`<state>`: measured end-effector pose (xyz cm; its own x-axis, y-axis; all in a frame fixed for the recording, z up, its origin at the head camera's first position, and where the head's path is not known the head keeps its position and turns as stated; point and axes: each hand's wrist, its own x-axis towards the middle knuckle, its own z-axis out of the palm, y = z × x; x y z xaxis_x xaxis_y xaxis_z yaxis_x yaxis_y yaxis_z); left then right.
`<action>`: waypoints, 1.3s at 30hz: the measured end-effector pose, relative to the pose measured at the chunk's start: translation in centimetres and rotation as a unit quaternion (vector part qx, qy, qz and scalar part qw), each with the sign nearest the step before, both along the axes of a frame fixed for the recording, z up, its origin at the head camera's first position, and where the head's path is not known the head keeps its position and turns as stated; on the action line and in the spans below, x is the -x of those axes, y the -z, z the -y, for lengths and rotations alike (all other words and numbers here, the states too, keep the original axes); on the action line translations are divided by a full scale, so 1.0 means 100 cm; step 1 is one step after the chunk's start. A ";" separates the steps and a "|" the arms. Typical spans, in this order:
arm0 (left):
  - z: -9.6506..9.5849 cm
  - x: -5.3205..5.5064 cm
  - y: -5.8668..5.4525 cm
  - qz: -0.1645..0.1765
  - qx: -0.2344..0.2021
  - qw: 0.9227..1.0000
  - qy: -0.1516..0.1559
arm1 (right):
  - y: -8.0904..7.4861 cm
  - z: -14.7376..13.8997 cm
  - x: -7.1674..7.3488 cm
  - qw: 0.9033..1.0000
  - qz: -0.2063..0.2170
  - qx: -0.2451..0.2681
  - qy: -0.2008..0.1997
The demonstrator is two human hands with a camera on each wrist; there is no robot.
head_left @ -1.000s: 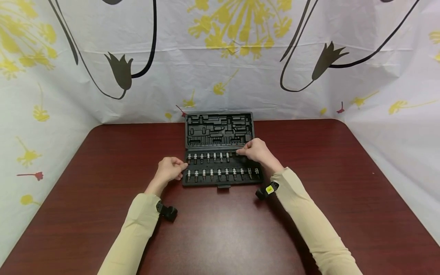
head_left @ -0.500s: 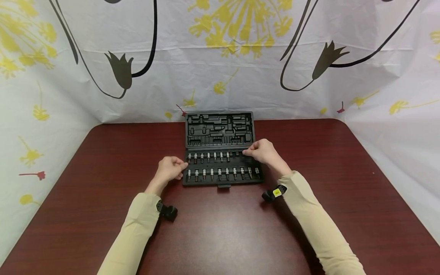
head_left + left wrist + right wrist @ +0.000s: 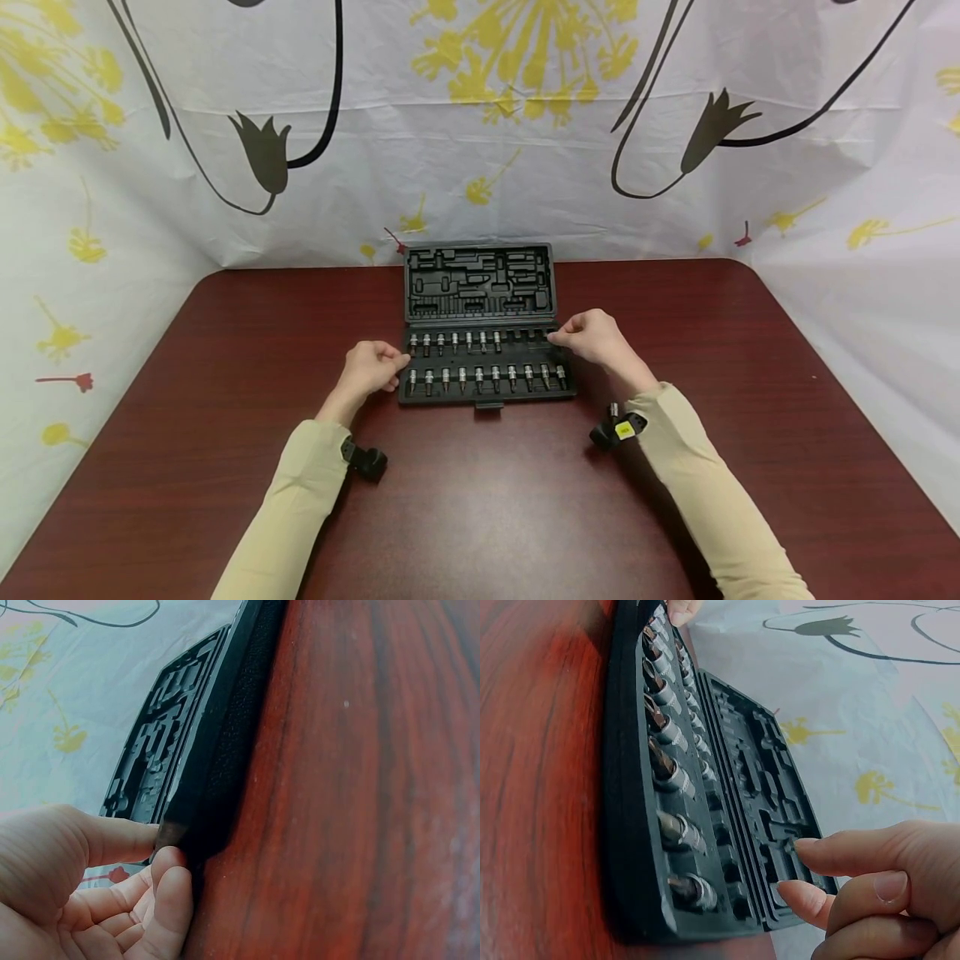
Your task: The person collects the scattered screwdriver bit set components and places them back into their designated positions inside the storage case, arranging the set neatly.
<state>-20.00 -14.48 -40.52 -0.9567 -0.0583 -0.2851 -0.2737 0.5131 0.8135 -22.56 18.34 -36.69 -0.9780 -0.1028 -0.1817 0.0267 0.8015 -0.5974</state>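
Note:
An open black plastic case [image 3: 480,358] of bit sockets lies at the table's far side. My left hand [image 3: 371,367] pinches its left edge between thumb and index finger; the left wrist view shows that grip at the corner. My right hand [image 3: 594,337] is over the right end of the back row. In the right wrist view, the right thumb [image 3: 847,851] and index finger stand slightly apart with nothing visible between them. Silver bit sockets [image 3: 676,780] fill the front row. The back row has sockets on the left and several bare slots [image 3: 731,874] on the right.
The raised lid [image 3: 480,283] has moulded recesses and leans near the patterned white cloth [image 3: 570,192] behind. Dark red wooden table [image 3: 480,500] extends around the case. A small silver piece [image 3: 613,410] shows beside the right wrist camera [image 3: 607,435].
My right hand has moved rightward along the back row to its right end, uncovering bare slots. The left hand stays at the case's left edge.

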 end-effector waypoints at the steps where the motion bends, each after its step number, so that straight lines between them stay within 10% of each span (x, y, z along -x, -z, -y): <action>1: 0.000 0.000 0.000 0.000 -0.001 1.000 0.000 | 0.000 -0.001 -0.001 1.000 0.000 -0.001 0.001; 39: 0.000 -0.001 0.002 -0.018 -0.001 1.000 0.000 | 0.002 -0.073 -0.025 1.000 0.001 -0.009 0.024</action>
<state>-19.92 -14.46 -40.68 -0.9663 -0.0582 -0.2507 -0.2445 0.5118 0.8236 -20.04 25.67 -36.87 -0.9815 -0.0519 -0.1843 0.0667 0.8096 -0.5832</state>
